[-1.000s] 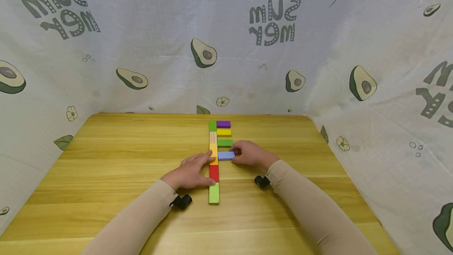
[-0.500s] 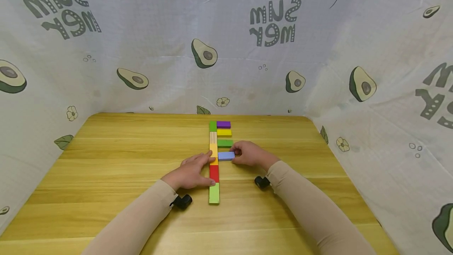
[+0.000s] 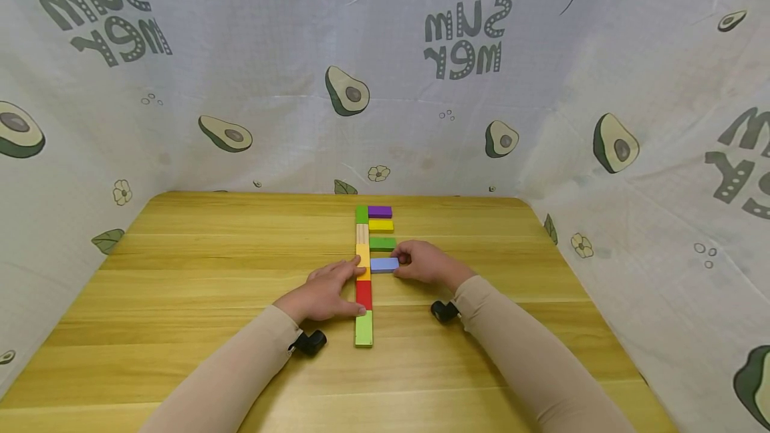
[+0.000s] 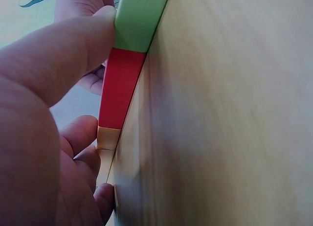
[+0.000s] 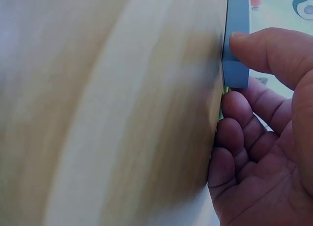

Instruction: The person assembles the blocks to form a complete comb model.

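Observation:
A straight column of flat blocks lies end to end on the table: green (image 3: 361, 214), bare wood (image 3: 362, 233), yellow-orange (image 3: 363, 254), red (image 3: 363, 295) and light green (image 3: 363, 329). My left hand (image 3: 325, 293) rests along its left side, fingertips on the yellow-orange part and thumb by the joint of the red block (image 4: 121, 89) and the light green block (image 4: 139, 23). My right hand (image 3: 424, 261) pinches the outer end of a blue block (image 3: 383, 265), whose other end meets the column. In the right wrist view the thumb presses the blue block's (image 5: 237, 45) side.
Green (image 3: 382, 244), yellow (image 3: 381, 226) and purple (image 3: 379, 212) blocks stick out rightward from the column, beyond the blue one. A printed cloth (image 3: 289, 85) hangs behind the wooden table (image 3: 180, 259) and along its sides. Black wrist cameras (image 3: 311, 343) sit under both sleeves.

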`<action>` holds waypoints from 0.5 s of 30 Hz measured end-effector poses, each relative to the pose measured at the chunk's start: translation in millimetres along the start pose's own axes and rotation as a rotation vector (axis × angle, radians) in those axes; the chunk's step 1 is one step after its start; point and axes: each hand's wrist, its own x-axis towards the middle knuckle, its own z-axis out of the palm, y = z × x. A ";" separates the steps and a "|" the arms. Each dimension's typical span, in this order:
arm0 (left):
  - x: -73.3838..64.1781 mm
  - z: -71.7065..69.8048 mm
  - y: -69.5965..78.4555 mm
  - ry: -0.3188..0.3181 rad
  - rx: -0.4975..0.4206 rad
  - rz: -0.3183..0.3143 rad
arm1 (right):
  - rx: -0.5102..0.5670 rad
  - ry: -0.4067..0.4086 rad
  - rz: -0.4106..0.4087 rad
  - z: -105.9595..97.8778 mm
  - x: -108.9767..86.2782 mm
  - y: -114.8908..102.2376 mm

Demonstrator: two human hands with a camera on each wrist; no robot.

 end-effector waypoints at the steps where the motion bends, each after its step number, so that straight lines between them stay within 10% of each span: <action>1: 0.0 0.1 0.0 0.000 0.000 0.001 | 0.003 0.001 0.003 -0.1 -0.5 -0.5; 15: 0.2 0.5 -1.0 0.003 -0.001 0.002 | 0.030 0.013 -0.007 0.9 -2.3 0.0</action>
